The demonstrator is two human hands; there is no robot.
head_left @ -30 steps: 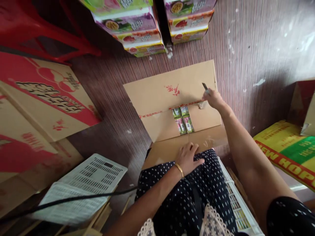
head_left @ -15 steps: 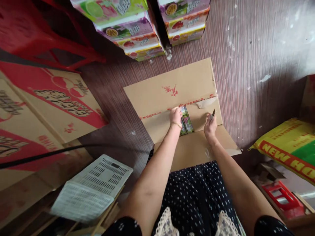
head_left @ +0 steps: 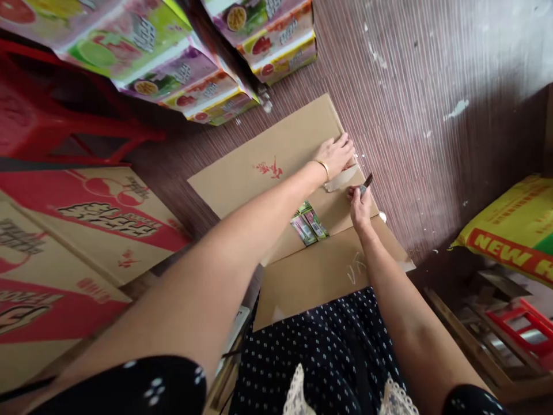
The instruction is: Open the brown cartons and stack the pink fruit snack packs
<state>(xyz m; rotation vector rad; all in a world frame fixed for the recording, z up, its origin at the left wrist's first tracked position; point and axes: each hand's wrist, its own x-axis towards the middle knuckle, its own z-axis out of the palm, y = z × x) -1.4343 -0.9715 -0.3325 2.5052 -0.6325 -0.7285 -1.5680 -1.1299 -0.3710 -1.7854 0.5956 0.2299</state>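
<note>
The carton (head_left: 341, 216) sits at the middle of the frame, its near flap (head_left: 319, 271) reaching to the patterned dark cloth (head_left: 319, 351) over the person's lap. That closeness probably keeps it steady and within easy reach of both arms. Its far flap (head_left: 242, 173) is spread back, and a gap between the inner flaps shows small green-and-pink packets (head_left: 310, 225).

The left hand (head_left: 334, 154), a bracelet (head_left: 324, 169) at its wrist, lies across the far flap's right end, presumably to steady that edge. Its thumb is hidden, so whether its grip is closed on anything cannot be told. Just below lies a pale torn strip (head_left: 341, 180), likely tape.

The right hand (head_left: 361, 208) has its grip closed around a cutter (head_left: 365, 185) by the carton's right edge. The blade points to the upper right, perhaps so that it stays clear of the contents.

Fruit-printed boxes (head_left: 173, 78) are stacked at the upper left, seemingly to save floor space.
</note>
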